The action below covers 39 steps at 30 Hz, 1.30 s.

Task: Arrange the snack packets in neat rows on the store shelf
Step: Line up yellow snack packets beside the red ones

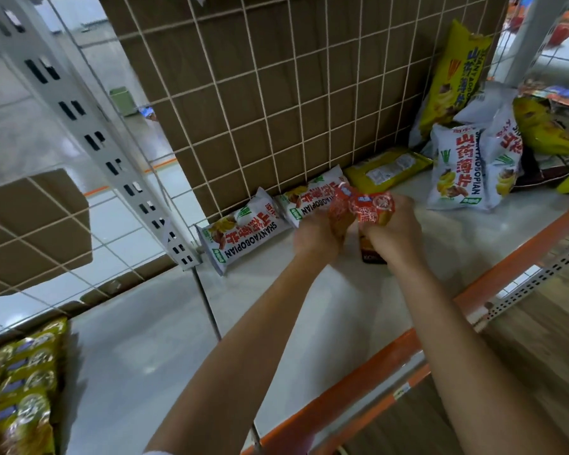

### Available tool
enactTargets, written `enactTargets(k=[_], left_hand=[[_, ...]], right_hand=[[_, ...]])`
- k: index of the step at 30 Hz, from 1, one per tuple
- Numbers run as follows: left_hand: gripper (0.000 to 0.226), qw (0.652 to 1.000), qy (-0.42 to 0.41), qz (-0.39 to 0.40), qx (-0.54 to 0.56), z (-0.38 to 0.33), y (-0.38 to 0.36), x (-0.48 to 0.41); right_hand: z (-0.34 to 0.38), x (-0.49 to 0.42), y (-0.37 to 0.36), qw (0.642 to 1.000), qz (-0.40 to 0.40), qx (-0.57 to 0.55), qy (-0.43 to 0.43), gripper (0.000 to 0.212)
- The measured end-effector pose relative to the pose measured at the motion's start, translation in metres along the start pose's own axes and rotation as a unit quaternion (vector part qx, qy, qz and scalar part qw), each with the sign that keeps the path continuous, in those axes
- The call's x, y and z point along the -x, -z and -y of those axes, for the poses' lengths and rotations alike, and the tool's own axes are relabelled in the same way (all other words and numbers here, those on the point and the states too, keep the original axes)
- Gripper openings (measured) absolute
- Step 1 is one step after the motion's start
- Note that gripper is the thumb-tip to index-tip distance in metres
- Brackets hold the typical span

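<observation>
As left hand (316, 236) and right hand (395, 236) clamp crinkly red packet (367, 202) (glossy) | shelf (309, 310) smooth

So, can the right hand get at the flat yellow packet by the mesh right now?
Probably not yet: the right hand and left hand both grip the red packet. Once freed, likely yes; the shelf between it and the flat yellow packet looks bare.

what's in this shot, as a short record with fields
holding: red snack packet, gripped by left hand and right hand
back row: two white Shanyaobopian packets lying along the wire grid, yellow packet flat beside them
unsorted: heap of white and yellow packets at right
under hands: dark packet, mostly hidden
surface: white shelf, orange front edge
</observation>
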State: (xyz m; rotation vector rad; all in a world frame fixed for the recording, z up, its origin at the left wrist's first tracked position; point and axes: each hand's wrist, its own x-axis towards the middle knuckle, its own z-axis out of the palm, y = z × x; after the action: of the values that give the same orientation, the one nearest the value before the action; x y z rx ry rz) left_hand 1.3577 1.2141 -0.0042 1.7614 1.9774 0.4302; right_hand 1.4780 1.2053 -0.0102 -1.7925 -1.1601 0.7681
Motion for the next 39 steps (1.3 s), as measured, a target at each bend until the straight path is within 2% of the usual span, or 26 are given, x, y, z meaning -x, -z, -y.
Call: enactTargets(k=[2,4,7,9,13,19,22,26,30,32,34,36,38,39], left_hand=[[0.024,0.992,0.045,-0.015,0.113,0.021,0.013,0.02],[0.02,0.964,0.078,-0.041,0.252,0.046,0.027,0.041],[0.031,0.871,0.11,-0.061,0.476,0.081,0.053,0.08],[0.04,0.833,0.108,-0.059,0.539,0.107,0.072,0.104],[0.053,0.808,0.123,-0.103,0.566,0.163,0.113,0.153],[0.034,0.766,0.211,-0.266,0.546,0.25,0.165,0.227],[0.052,0.752,0.205,-0.324,0.536,0.288,0.183,0.264],[0.067,0.734,0.214,-0.35,0.541,0.34,0.199,0.308],[0.059,0.714,0.236,-0.361,0.552,0.383,0.217,0.346],[0.059,0.727,0.254,-0.352,0.532,0.403,0.224,0.362],[0.06,0.756,0.292,-0.371,0.454,0.426,0.227,0.373],[0.066,0.81,0.359,-0.389,0.253,0.449,0.226,0.381],[0.07,0.831,0.399,-0.385,0.032,0.466,0.222,0.384],[0.073,0.835,0.4,-0.375,-0.04,0.473,0.219,0.383]], right_hand=[[0.009,0.028,-0.005,0.999,0.001,-0.038,0.019,0.058],[0.018,0.055,-0.015,0.997,0.019,-0.069,0.03,0.056],[0.03,0.092,-0.04,0.991,0.071,-0.115,0.018,0.049],[0.04,0.118,-0.059,0.984,0.112,-0.137,0.016,0.045],[0.064,0.172,-0.096,0.965,0.197,-0.168,0.029,0.038],[0.102,0.262,-0.156,0.934,0.312,-0.166,0.048,0.032],[0.122,0.306,-0.185,0.918,0.355,-0.162,0.071,0.028],[0.142,0.362,-0.223,0.889,0.421,-0.162,0.08,0.027],[0.154,0.413,-0.262,0.866,0.468,-0.146,0.099,0.027],[0.155,0.432,-0.281,0.861,0.477,-0.129,0.121,0.025],[0.158,0.447,-0.298,0.863,0.473,-0.102,0.141,0.031],[0.163,0.458,-0.311,0.87,0.46,-0.087,0.153,0.047],[0.171,0.464,-0.322,0.872,0.452,-0.079,0.169,0.06],[0.175,0.467,-0.325,0.87,0.452,-0.071,0.181,0.066]])
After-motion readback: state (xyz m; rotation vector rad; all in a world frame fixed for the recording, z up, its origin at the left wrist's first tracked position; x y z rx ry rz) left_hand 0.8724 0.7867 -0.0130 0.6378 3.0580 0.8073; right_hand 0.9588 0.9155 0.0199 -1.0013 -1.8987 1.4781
